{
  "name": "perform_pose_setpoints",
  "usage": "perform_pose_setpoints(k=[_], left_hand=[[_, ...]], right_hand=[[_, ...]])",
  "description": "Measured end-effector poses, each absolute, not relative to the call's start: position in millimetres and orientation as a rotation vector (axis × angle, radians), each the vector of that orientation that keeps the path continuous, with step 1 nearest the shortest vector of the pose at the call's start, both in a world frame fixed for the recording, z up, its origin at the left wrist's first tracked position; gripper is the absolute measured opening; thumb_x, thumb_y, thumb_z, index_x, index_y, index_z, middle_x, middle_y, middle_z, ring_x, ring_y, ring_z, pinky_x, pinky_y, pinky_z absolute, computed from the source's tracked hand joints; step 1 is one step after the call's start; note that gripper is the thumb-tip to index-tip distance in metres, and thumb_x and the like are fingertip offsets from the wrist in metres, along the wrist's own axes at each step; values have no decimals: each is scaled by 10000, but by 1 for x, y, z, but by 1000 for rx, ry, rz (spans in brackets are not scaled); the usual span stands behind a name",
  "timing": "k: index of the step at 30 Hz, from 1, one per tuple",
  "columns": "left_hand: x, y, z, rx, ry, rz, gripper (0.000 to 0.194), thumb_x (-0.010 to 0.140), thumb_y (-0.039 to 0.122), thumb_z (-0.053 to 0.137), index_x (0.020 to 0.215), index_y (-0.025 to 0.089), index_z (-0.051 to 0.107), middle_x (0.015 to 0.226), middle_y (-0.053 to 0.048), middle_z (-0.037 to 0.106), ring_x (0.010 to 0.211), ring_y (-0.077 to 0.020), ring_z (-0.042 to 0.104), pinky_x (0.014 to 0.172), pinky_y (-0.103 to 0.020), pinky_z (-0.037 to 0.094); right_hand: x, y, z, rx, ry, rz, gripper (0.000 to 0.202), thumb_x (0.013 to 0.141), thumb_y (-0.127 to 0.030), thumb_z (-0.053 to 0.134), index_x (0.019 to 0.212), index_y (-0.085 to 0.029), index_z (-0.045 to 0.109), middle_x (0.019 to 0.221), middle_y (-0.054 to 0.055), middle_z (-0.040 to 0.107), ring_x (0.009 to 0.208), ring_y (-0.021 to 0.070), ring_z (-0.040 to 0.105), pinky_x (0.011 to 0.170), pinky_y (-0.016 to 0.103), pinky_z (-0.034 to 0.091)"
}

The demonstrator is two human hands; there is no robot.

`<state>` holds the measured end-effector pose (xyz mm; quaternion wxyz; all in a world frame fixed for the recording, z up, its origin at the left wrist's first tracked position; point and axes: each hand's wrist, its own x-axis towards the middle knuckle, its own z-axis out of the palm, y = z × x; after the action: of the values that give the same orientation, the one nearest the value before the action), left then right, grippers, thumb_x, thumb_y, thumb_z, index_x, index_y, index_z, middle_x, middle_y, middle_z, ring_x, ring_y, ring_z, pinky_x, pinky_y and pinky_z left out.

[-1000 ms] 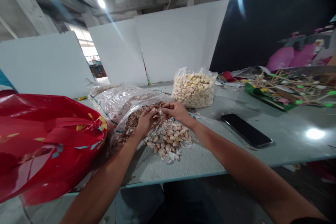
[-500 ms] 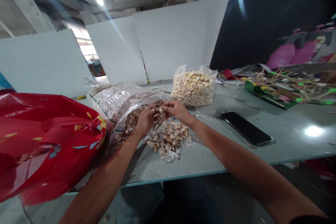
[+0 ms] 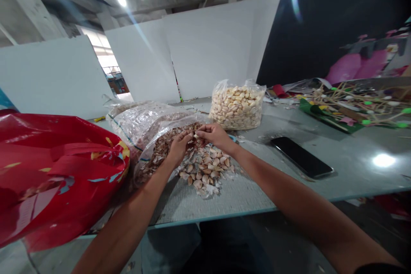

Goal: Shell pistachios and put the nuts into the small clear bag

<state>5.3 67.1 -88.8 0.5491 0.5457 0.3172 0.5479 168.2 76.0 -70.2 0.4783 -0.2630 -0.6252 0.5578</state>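
Observation:
My left hand [image 3: 180, 145] and my right hand [image 3: 214, 136] meet above the table, fingertips pinched together around a small pale garlic clove [image 3: 195, 135]. Fingers partly hide the clove. Below them lies a loose pile of unpeeled garlic cloves [image 3: 207, 169] with bits of skin. To the left, an open clear plastic bag holds brown garlic skins [image 3: 162, 147]. Behind my right hand stands a clear bag full of peeled cloves [image 3: 236, 107].
A large red plastic bag [image 3: 64, 171] fills the left side. On the grey table [image 3: 250, 197], a black phone [image 3: 302, 157] lies right of my right forearm. Sticks with green tips [image 3: 353, 105] and pink bottles [image 3: 356, 66] are at the far right.
My left hand has shifted very slightly, and the fingertips of both hands have come closer around the clove. Everything else looks the same.

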Motion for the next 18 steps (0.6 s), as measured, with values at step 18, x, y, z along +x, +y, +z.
perform_pose_setpoints(k=[18], left_hand=[[6,65,-86,1447,856,1246,276,676,365,736,722,142,578,690,26,543,633,-85,503,626,-211,434]], right_hand=[[169,82,-77,-672,-1724,1073,337,706,-466,681,797,-144,645,598,-8,605,509,126,565,475,254,519]])
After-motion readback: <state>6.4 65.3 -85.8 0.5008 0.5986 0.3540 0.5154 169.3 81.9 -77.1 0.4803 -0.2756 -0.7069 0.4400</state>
